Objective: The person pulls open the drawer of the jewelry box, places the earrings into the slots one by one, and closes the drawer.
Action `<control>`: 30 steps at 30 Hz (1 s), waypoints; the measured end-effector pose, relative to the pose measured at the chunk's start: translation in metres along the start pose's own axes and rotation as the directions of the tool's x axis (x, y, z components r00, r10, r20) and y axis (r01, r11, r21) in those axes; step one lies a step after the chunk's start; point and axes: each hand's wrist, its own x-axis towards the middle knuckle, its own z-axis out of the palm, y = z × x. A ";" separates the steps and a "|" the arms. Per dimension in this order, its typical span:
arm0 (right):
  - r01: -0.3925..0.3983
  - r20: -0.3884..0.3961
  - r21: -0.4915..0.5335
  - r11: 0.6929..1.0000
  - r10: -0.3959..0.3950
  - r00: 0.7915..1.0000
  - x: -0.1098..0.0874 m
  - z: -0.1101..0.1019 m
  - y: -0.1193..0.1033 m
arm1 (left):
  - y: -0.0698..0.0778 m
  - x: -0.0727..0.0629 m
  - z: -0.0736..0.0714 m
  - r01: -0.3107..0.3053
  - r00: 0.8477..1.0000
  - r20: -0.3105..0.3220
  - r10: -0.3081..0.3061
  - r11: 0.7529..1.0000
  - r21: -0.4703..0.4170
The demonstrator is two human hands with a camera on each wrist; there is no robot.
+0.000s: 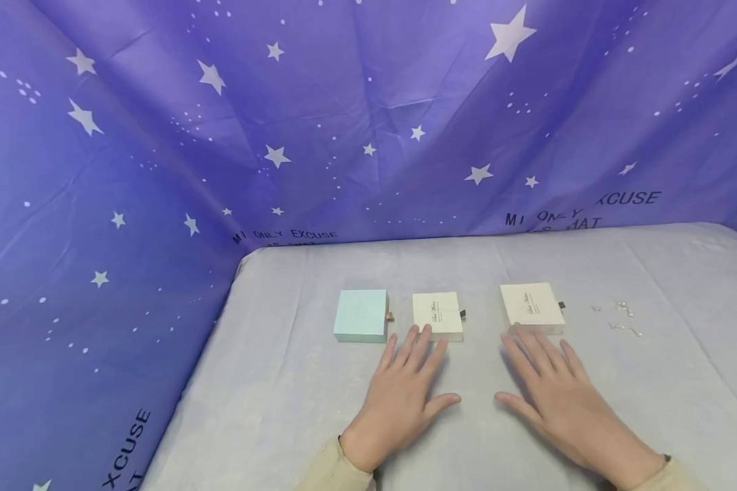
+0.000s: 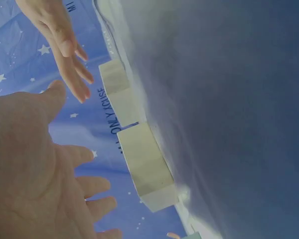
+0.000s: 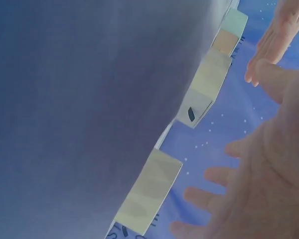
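Note:
My left hand point(image 1: 402, 392) is spread palm down above the table, its fingertips overlapping the front edge of the middle cream box point(image 1: 439, 314) in the head view. To the left of that box sits a pale mint box point(image 1: 361, 314) with a small orange-brown tab on its right side. My right hand point(image 1: 555, 399), fingers also spread, has its fingertips at the front edge of the right cream box point(image 1: 531, 307). Both cream boxes carry dark lettering and a black pull tab. In the wrist views both palms hold nothing, and the boxes stand beyond the fingers.
Several small silvery pieces point(image 1: 620, 319), like jewellery, lie to the right of the boxes. A pale grey cloth point(image 1: 270, 395) covers the table. Behind and to the left hangs a purple-blue curtain point(image 1: 344, 102) with white stars and printed words.

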 end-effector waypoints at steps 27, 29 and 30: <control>0.004 -0.021 0.028 1.000 -0.003 1.000 0.021 -0.009 0.031 | 0.024 0.050 0.008 -0.104 0.995 0.005 0.103 0.993 0.060; 0.004 -0.018 0.031 1.000 -0.003 1.000 0.023 -0.010 0.035 | 0.025 0.054 0.010 -0.110 0.994 0.002 0.110 0.992 0.069; 0.001 -0.014 0.033 0.999 -0.001 1.000 0.024 -0.011 0.036 | 0.025 0.055 0.011 -0.112 0.994 -0.004 0.112 0.991 0.075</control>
